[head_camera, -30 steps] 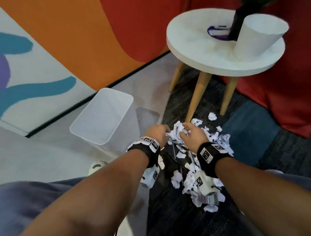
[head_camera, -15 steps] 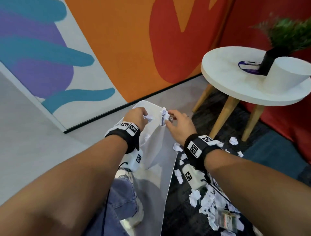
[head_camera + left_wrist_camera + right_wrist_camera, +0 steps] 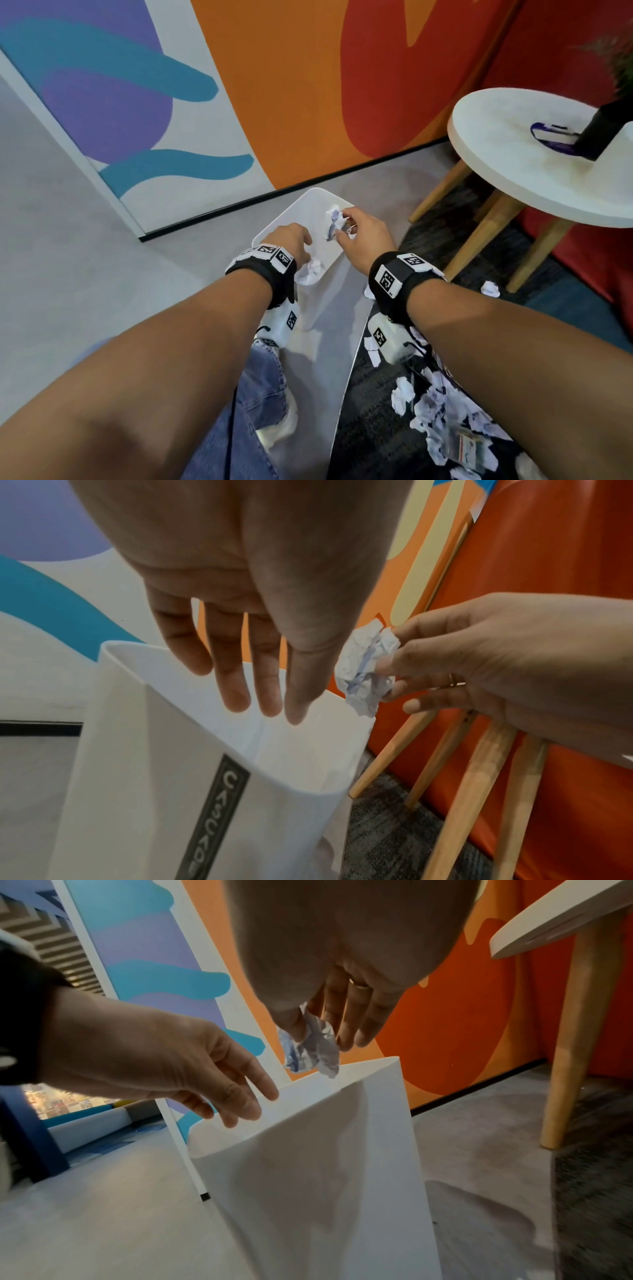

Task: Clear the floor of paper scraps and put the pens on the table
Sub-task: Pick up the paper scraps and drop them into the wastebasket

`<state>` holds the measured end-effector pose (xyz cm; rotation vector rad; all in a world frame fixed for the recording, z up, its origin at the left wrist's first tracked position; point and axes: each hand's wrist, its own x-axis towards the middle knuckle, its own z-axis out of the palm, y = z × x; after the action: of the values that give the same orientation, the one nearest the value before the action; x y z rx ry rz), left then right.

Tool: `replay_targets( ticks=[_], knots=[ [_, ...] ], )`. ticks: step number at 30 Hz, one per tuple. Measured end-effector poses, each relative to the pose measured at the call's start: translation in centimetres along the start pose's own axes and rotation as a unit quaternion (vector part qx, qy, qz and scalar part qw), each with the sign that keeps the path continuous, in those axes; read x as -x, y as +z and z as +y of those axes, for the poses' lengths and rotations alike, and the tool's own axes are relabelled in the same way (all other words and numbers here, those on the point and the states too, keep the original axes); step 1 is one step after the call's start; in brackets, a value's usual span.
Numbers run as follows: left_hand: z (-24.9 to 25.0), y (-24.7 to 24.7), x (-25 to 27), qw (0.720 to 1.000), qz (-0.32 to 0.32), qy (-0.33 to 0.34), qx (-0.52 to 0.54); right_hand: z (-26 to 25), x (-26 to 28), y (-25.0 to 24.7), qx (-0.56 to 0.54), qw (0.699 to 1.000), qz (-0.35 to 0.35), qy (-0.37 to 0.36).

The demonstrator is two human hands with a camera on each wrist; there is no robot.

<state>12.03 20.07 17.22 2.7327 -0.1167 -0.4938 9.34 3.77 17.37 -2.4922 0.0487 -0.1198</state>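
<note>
You are binning scraps: your right hand (image 3: 359, 240) is pinching a wad (image 3: 334, 221) over the bin (image 3: 342, 263); your left hand (image 3: 289, 240) is hanging slack and empty. Next, you should be letting go, then reaching to 5 o'clock for more scraps (image 3: 435, 411).

Both forearms are bare to the wrist. Left wrist strap (image 3: 270, 270): a wide black band with white square tags on top, each printed with a black coded pattern. Slung under it, a white camera block (image 3: 281, 327) with another coded tag on its side and a thin black cable (image 3: 235, 404) running back along the arm. Right wrist strap (image 3: 399, 275): the same black band, white coded tags on top and side, a white block (image 3: 387, 339) beneath with its own tag. A gold ring (image 3: 359, 984) sits on one finger of the right hand (image 3: 364, 236). Blue denim jeans (image 3: 250, 411) cover the leg below.
</note>
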Motion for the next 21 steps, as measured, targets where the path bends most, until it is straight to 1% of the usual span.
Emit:
replay_targets(
  ticks=[3, 6, 7, 9, 12, 15, 17, 21],
  knots=[
    [0.1, -0.3, 0.2, 1.0, 0.017, 0.0, -0.002, 0.3, -0.6, 0.5, 0.02, 1.0, -0.017, 0.009],
    [0.4, -0.5, 0.5, 0.999, 0.034, 0.005, -0.004, 1.0, -1.0, 0.6, 0.075, 0.992, -0.09, 0.036],
    [0.7, -0.5, 0.6, 0.999, 0.043, 0.008, 0.001, 1.3, -0.9, 0.5, 0.096, 0.989, -0.104, 0.038],
    [1.6, -0.7, 0.7, 0.998, 0.061, 0.024, 0.014, 2.1, -0.6, 0.2, 0.107, 0.989, -0.094, 0.041],
    [4.0, -0.5, 1.2, 0.994, 0.073, 0.068, 0.034, 3.9, 0.4, -0.7, 0.086, 0.993, -0.058, 0.059],
    [6.8, 0.6, 1.9, 0.99, 0.065, 0.112, 0.05, 6.6, 1.8, -1.9, 0.082, 0.99, -0.059, 0.097],
    [8.6, 2.0, 2.3, 0.988, 0.054, 0.133, 0.049, 8.8, 2.9, -2.3, 0.065, 0.984, -0.08, 0.148],
    [11.0, 6.1, 2.5, 0.986, -0.006, 0.16, 0.045, 13.7, 5.5, -2.1, 0.048, 0.966, -0.121, 0.224]
  ],
)
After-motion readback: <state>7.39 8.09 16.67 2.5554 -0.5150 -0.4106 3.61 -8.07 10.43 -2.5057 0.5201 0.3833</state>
